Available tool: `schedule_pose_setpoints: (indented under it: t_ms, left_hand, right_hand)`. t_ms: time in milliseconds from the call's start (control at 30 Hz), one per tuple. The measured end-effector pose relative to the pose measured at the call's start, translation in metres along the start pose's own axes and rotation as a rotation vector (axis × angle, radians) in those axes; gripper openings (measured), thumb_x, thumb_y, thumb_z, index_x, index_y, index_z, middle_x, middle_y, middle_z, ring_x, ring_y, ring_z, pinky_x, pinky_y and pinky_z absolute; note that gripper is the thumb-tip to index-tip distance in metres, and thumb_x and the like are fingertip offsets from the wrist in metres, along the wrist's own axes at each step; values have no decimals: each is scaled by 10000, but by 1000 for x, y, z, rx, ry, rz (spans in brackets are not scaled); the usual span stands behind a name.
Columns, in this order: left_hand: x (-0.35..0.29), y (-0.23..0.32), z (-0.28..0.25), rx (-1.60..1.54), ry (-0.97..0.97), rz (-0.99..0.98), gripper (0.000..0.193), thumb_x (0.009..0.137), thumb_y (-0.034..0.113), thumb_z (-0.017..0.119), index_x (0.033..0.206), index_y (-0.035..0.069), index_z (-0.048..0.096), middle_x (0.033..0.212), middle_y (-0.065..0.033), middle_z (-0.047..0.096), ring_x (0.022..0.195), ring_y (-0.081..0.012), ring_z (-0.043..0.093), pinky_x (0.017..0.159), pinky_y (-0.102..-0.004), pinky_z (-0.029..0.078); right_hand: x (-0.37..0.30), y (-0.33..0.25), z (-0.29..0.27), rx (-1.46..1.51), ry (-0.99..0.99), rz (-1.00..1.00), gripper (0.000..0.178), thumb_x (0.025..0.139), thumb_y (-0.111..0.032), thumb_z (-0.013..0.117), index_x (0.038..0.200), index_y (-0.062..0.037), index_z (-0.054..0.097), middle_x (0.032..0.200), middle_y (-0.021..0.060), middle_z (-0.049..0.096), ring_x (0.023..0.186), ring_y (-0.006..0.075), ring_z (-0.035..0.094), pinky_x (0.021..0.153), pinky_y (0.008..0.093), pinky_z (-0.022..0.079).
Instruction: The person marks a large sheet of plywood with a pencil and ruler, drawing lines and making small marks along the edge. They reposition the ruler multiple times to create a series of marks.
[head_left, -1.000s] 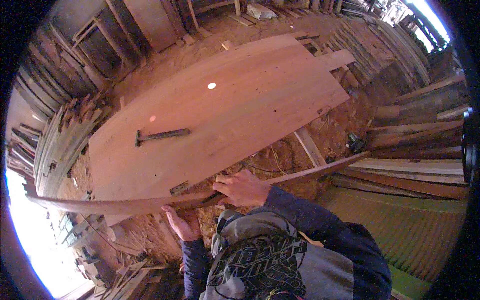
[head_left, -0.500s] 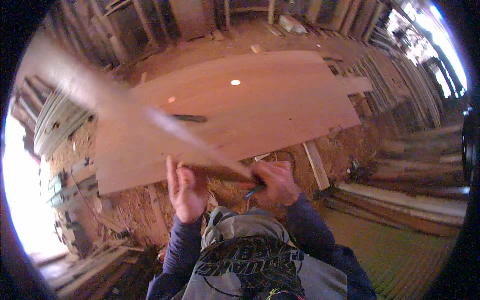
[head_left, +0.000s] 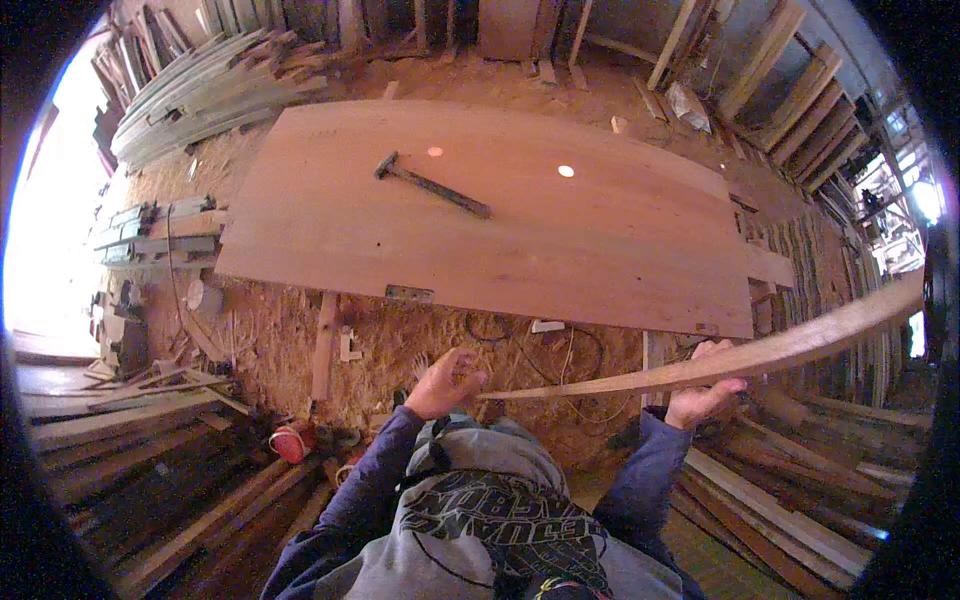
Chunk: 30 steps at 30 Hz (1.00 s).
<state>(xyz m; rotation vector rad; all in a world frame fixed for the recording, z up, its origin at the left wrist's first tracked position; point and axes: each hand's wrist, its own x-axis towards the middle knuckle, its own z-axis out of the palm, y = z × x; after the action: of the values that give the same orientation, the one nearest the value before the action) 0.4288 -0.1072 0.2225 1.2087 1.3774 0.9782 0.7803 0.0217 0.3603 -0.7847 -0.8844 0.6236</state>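
A long, narrow wooden board [head_left: 800, 345] slants from in front of my waist up to the right edge of the view. My right hand [head_left: 703, 392] is closed on it, thumb on the near side and fingers beyond. My left hand [head_left: 447, 385] is beside the board's narrow near end, fingers loosely curved and apart, with nothing visible in them. Whether it touches that end I cannot tell. Beyond both hands lies a large flat wooden panel [head_left: 600, 255], and a hammer [head_left: 435, 188] rests on it, head toward the far left.
Stacked planks [head_left: 210, 90] lie at the far left, and more timber [head_left: 150, 480] fills the near left. A red bucket [head_left: 292, 441] stands among it. Cables [head_left: 590, 385] cross the sawdust-covered ground [head_left: 270, 340] before the panel. Boards [head_left: 790, 500] are piled at the near right.
The board has swung from pointing up-left to pointing right. My right hand has moved right, and my left hand has lowered and curled its fingers. The view has shifted, showing the hammer fully.
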Motion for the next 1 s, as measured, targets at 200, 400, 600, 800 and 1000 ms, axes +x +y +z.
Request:
schedule_pose_setpoints:
  t_ms: [200, 400, 600, 800, 1000]
  left_hand:
    - [-7, -41, 52, 519, -53, 30, 1025, 750, 479, 882, 1518, 32, 370, 1432, -254, 512, 1348, -413, 498, 1141, -499, 401]
    - [-31, -10, 50, 540, 56, -24, 949, 690, 434, 902, 1460, 116, 448, 1318, -180, 625, 1224, -391, 584, 1071, -487, 451]
    - [-76, 2, 25, 699, 300, 196, 886, 660, 381, 918, 1397, 106, 509, 1095, -138, 668, 998, -362, 657, 867, -476, 532]
    - [-126, 8, 3, 809, 317, 194, 850, 592, 348, 922, 1296, 80, 528, 1034, -143, 634, 941, -369, 640, 816, -484, 520]
    - [-157, 42, -16, 944, 413, 200, 760, 556, 325, 887, 1222, 76, 619, 1160, -140, 639, 1089, -359, 607, 981, -505, 464]
  right_hand:
    - [20, -45, 39, 153, -93, -52, 521, 979, -686, 507, 922, -179, 401, 790, -52, 341, 637, 90, 309, 538, 260, 242]
    - [26, -64, 50, 206, 42, 51, 466, 1033, -632, 456, 910, -186, 413, 791, -53, 350, 647, 86, 309, 562, 269, 256]
    - [20, -43, 32, -61, 415, 233, 647, 994, -700, 476, 1207, -94, 400, 1115, 48, 377, 974, 174, 384, 847, 334, 316]
    - [-4, 2, -14, -287, 504, 339, 937, 967, -692, 521, 1597, -29, 314, 1661, 141, 288, 1504, 272, 308, 1249, 449, 212]
    - [-26, 36, -30, -131, 521, 748, 926, 936, -747, 526, 1530, -48, 400, 1531, 122, 487, 1359, 295, 485, 1162, 444, 342]
